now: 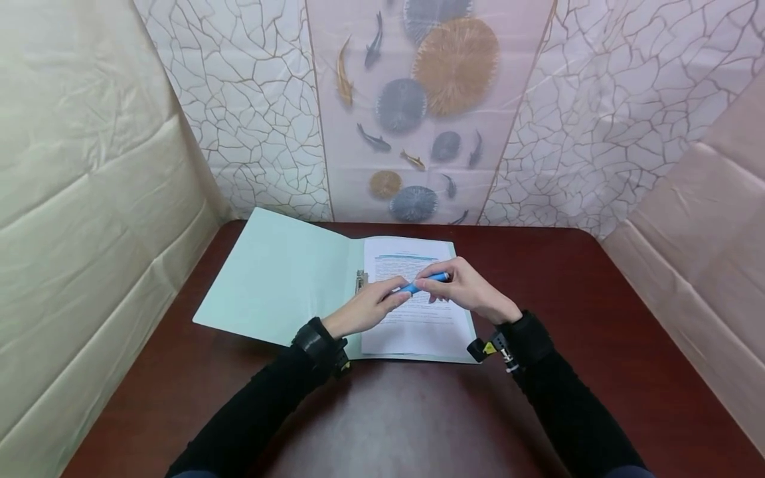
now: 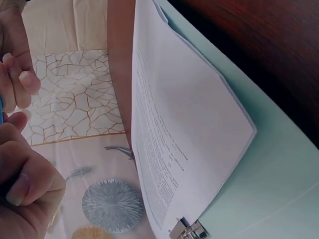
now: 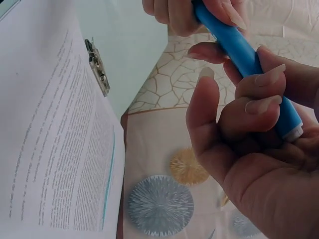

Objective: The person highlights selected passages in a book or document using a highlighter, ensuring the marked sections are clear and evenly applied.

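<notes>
Both hands hold a blue marker pen (image 3: 241,52) above the open folder. My left hand (image 1: 364,309) pinches one end between thumb and fingers. Around the other end, the fingers of my right hand (image 1: 466,290) are curled, as the right wrist view shows; a whitish tip (image 3: 294,133) pokes out beside the palm. Under the hands lie printed sheets (image 1: 412,335), in the right half of a pale green folder (image 1: 275,279). A metal clip (image 1: 360,280) sits at the folder's spine, by the sheets' left edge. In the left wrist view the pen is almost wholly cut off.
The folder's left cover spreads over the far left part of a dark red-brown table (image 1: 538,272). Behind the table hangs a patterned cloth (image 1: 239,99) with fish and round shapes. Pale cloth walls (image 1: 89,199) stand at both sides.
</notes>
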Motion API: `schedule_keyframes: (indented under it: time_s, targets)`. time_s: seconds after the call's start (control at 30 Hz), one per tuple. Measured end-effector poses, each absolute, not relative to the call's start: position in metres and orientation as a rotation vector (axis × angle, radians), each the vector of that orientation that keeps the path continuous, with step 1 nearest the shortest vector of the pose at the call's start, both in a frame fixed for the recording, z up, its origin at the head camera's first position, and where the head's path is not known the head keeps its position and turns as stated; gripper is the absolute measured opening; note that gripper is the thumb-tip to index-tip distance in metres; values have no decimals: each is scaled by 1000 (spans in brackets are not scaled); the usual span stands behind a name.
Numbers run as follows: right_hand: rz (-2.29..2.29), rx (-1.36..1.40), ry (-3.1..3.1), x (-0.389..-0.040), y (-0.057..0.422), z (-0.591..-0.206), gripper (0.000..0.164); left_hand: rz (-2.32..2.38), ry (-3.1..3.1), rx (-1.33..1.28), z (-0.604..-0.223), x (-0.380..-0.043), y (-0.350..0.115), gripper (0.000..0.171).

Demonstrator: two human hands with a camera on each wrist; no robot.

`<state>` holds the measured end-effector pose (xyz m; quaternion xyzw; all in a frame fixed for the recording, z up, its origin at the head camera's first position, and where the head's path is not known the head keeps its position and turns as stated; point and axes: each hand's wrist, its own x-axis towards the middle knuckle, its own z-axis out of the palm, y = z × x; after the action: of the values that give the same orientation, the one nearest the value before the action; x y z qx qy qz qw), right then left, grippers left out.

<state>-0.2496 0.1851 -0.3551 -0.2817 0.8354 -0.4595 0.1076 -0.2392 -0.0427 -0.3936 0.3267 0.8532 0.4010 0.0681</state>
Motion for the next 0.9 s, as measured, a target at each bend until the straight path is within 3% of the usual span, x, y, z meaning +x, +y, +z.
schedule_keyframes:
  time_s: [0.33,0.7,0.9]
  targets:
    - [-1312,-872,2513,-250,188,-355,22,1344,2525,1009,-397,-238,-39,24]
    - [-1335,-951,2495,-253,197,-351,20,1452,2449,893,-406,-242,-41,38]
    - [-1567,-717,2382,-257,194,-358,22,1473,2491,891,-399,-241,-38,41]
